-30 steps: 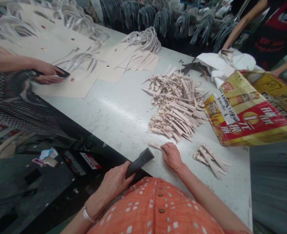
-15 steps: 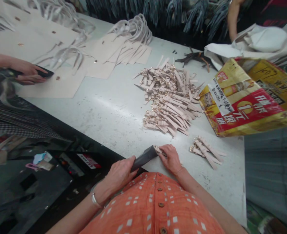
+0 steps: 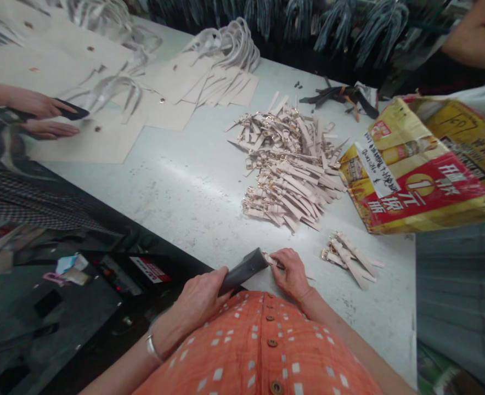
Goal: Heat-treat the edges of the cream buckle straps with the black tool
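My left hand is closed round the handle end of a dark flat tool, whose tip rests on a beige strap at the table's near edge. My right hand presses that strap down with bent fingers. To the right lies a small bundle of straps with gold buckles. A large heap of the same straps lies farther back on the grey table.
A yellow and red bag lies at the right. Beige cut panels and loops of handles cover the far left, where another person's hands hold a dark object. Dark scraps lie at the back.
My left hand brought the dark tool forward until its tip met the strap under my right hand. The view shifted slightly; the white cloth at the back right is gone from view.
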`<state>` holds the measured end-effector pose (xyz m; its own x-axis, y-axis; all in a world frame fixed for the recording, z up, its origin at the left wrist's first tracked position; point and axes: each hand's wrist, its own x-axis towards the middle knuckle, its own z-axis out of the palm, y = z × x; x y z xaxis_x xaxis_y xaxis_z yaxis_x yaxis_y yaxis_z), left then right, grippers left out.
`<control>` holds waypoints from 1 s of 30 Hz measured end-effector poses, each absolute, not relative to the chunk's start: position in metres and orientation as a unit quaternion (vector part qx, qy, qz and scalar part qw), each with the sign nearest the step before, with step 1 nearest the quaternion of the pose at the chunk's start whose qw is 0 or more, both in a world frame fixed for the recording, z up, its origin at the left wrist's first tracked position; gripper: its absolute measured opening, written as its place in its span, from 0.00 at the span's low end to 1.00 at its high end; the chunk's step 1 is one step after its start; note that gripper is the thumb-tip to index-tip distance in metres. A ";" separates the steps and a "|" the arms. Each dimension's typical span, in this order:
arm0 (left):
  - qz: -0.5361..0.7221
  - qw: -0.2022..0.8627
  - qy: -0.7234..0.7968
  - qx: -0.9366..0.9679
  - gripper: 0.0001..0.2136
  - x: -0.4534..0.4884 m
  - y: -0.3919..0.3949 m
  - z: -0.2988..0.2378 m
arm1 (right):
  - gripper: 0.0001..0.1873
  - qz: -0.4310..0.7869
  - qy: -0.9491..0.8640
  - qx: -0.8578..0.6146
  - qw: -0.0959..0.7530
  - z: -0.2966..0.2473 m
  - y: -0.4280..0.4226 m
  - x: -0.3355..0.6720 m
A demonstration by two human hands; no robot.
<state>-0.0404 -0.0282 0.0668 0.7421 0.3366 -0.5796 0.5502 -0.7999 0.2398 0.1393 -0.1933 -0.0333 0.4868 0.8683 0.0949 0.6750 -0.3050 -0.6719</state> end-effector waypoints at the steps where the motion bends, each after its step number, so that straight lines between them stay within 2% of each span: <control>1: -0.270 0.203 0.241 0.910 0.10 -0.038 -0.029 0.067 | 0.10 0.145 -0.485 -0.794 0.337 -0.034 -0.194 0.140; 12: -0.270 0.221 0.233 0.908 0.09 -0.015 -0.040 0.074 | 0.15 0.149 -0.485 -0.787 0.351 -0.039 -0.199 0.144; 19: -0.258 0.218 0.235 0.911 0.10 -0.015 -0.039 0.071 | 0.12 0.103 -0.448 -0.830 0.316 -0.036 -0.205 0.139; 25: -0.270 0.185 0.272 0.905 0.11 -0.026 -0.034 0.068 | 0.06 0.121 -0.436 -0.844 0.289 -0.027 -0.199 0.142; 30: -0.249 0.179 0.288 0.907 0.10 -0.039 -0.027 0.071 | 0.08 0.093 -0.459 -0.840 0.275 -0.024 -0.192 0.148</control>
